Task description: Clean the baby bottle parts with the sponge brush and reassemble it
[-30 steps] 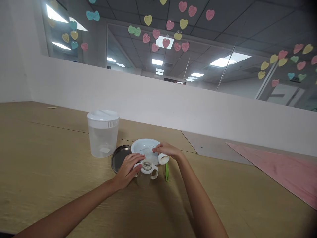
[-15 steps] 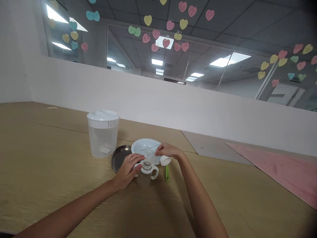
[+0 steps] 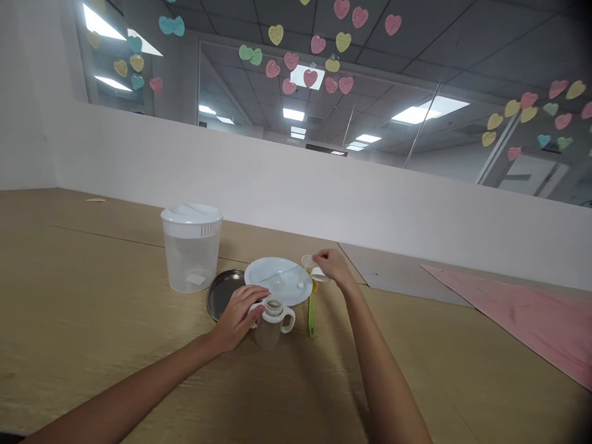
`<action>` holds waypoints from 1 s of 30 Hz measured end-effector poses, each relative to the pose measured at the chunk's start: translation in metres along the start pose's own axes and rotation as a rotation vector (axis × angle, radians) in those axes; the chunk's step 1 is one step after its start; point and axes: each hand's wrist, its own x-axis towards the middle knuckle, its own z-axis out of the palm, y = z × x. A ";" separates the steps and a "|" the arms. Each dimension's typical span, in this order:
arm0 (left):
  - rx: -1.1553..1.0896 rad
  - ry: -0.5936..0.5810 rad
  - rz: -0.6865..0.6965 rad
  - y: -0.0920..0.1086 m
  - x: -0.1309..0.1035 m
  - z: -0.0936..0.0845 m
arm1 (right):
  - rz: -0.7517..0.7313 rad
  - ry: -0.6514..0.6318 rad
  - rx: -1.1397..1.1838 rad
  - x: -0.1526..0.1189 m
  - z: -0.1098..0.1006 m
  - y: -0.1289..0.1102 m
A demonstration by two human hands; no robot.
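Observation:
The clear baby bottle (image 3: 268, 333) stands upright with its neck uncovered and a white two-handled collar around it. My left hand (image 3: 238, 314) is closed around its left side, thumb near the collar. Beyond the far right rim of the white plate (image 3: 259, 296), my right hand (image 3: 333, 266) pinches a white bottle cap (image 3: 320, 275) with a clear round piece (image 3: 308, 261) beside it. How these two join is hidden by the fingers. On the plate lie a thin stick (image 3: 280, 273), a small clear piece (image 3: 276, 283) and a small white piece (image 3: 301, 285).
Left of the plate lies a dark round metal tray (image 3: 217, 302), with a tall lidded translucent bucket (image 3: 192, 259) behind it. A green-handled brush (image 3: 311, 317) lies right of the bottle. Pink cloth (image 3: 518, 314) covers the table's right side; a white wall (image 3: 296, 191) rises behind.
My right hand has moved right and away from me, carrying the white cap and clear piece off the plate. More of the plate and the brush's yellow end now show. My left hand stays on the bottle.

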 end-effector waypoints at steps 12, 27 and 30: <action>0.014 -0.006 0.003 0.001 0.000 0.001 | -0.150 -0.239 -0.098 -0.011 0.038 -0.020; 0.050 0.331 0.105 0.003 -0.005 -0.002 | -0.743 0.271 -0.074 -0.088 0.070 -0.105; 0.003 0.368 0.160 0.002 -0.007 0.000 | -0.914 0.247 -0.193 -0.098 0.080 -0.108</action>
